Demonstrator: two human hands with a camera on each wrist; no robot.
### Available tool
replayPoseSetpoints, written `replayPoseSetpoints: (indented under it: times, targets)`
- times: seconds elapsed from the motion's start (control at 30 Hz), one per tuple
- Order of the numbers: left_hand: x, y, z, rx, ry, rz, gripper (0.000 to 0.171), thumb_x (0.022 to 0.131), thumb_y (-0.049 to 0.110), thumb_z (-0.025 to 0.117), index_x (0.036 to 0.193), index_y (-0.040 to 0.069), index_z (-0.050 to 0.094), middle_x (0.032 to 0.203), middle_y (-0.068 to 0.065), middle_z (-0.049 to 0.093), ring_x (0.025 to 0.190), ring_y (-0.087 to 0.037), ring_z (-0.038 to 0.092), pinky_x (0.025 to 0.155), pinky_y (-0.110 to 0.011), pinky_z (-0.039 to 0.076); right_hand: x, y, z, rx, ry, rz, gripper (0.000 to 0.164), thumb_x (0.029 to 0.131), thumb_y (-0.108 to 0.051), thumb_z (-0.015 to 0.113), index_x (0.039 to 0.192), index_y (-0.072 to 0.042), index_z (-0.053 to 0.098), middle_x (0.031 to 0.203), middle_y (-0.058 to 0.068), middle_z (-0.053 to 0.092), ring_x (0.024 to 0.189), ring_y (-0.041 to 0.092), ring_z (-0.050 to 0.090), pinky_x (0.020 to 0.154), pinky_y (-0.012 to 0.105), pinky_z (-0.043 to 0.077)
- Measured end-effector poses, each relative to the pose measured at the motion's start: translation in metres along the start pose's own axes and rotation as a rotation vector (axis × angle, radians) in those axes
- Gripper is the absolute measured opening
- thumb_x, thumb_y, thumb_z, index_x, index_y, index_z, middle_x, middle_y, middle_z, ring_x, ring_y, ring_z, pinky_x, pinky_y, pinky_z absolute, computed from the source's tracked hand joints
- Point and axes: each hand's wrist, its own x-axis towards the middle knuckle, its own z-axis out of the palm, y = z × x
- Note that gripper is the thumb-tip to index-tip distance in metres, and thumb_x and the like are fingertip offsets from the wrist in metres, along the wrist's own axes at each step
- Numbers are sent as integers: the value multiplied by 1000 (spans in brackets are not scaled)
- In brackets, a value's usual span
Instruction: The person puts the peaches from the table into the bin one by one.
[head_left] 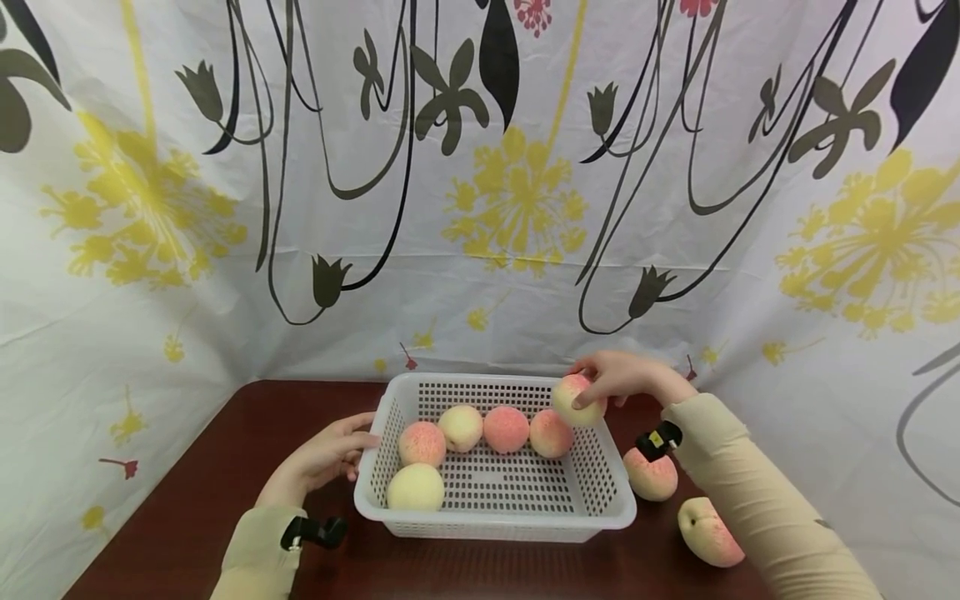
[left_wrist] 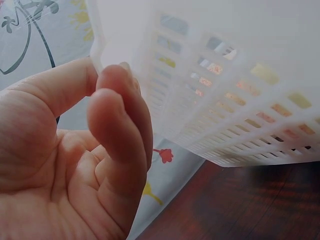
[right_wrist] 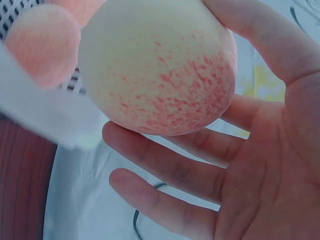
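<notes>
Head, yellow tag: we spot a yellow tag (head_left: 656, 439) on the right wrist's black mount (head_left: 670, 432); marks too small to read.
Head, basket floor: pale patch in the lattice of the white basket (head_left: 495, 521); any lettering there we can't make out.
Head, held peach: we have the held peach (head_left: 577, 413) at the basket's far right corner, overlapping the rim in view; whether they touch, we cannot tell.
Head, right hand: right hand (head_left: 625, 377) grasps that peach, thumb on the near side.
Head, left hand: left hand (head_left: 330, 450) at the basket's left rim, fingers bent.
Head, basket fruit: we count five peaches (head_left: 507, 430) inside, along the left side and back; lattice floor shows from middle to front right.
Head, table fruit: two loose peaches (head_left: 651, 477) right of the basket, by the right sleeve (head_left: 757, 483).
Head, edges: dark red table (head_left: 217, 475) shows between basket and left table edge; patterned curtain (head_left: 420, 217) rises just behind the back rim.
Left wrist, fingers: bent, fingertips at the basket's outer side; gripping or only resting there, we cannot tell.
Left wrist, edge: basket's lower edge runs above the table.
Right wrist, grasp: we see thumb and fingers holding the peach, two lower fingers reaching out beneath.
Right wrist, rim: blurred, just beside the held peach.
</notes>
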Motion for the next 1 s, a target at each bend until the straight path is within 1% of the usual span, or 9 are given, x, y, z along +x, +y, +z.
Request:
replayPoseSetpoints:
  times: [0.07,0.13,0.23,0.37,0.5,0.63,0.77,0.9,1.0]
  targets:
    - [0,0,0,-2,3,-4,66,97,16,57,150,-5,23,93,-14,68,50,-7,52,48,-22,49,3,-8,4,-12,-15,-23,67,80,-35,77,136,-6,54,116,12,61,67,17,56,57,38,51]
    - [-1,0,0,-6,7,-9,66,97,16,57,150,-4,23,94,-15,68,50,-7,51,48,-22,49,6,-15,8,-38,-27,-48,66,80,-34,76,136,-7,55,114,11,60,64,16,53,55,36,49]
    - [-1,0,0,-3,12,-9,66,97,17,58,150,-3,24,96,-17,68,50,-8,51,48,-22,49,12,-27,13,-66,-45,-56,64,79,-33,76,136,-10,56,116,10,58,72,17,55,59,39,50]
    - [-1,1,-1,6,13,-4,65,97,17,57,150,-3,25,97,-17,67,50,-8,51,48,-22,49,20,-39,19,-100,-67,-81,63,79,-32,77,135,-12,57,121,10,58,93,19,57,69,40,52]
    - [-1,2,0,12,16,-7,65,97,17,58,150,-3,26,98,-17,67,50,-8,51,48,-22,49,29,-45,29,-115,-72,-127,60,77,-29,77,132,-13,59,116,6,60,88,19,58,66,34,51]
    - [-2,2,0,20,26,-11,65,96,18,58,149,-2,28,98,-18,67,50,-8,50,48,-22,49,38,-53,40,-118,-82,-180,58,75,-27,79,128,-11,62,112,2,61,80,17,58,65,35,51]
    - [-2,3,0,24,27,-11,64,96,17,59,149,-2,28,97,-18,68,50,-8,50,48,-22,49,48,-58,51,-155,-95,-239,59,73,-25,81,127,-9,63,112,1,62,86,15,58,72,35,50]
    - [-2,4,0,32,29,-14,64,96,17,59,149,-2,29,98,-19,68,50,-8,50,48,-23,49,55,-64,63,-174,-126,-264,60,72,-22,83,128,-13,63,119,-4,61,101,12,56,84,34,47]
    - [-2,4,0,33,25,-11,64,96,16,58,149,-2,28,100,-20,67,50,-8,50,48,-23,49,59,-71,70,-172,-143,-267,60,71,-19,83,127,-17,64,117,-8,61,101,11,55,85,33,47]
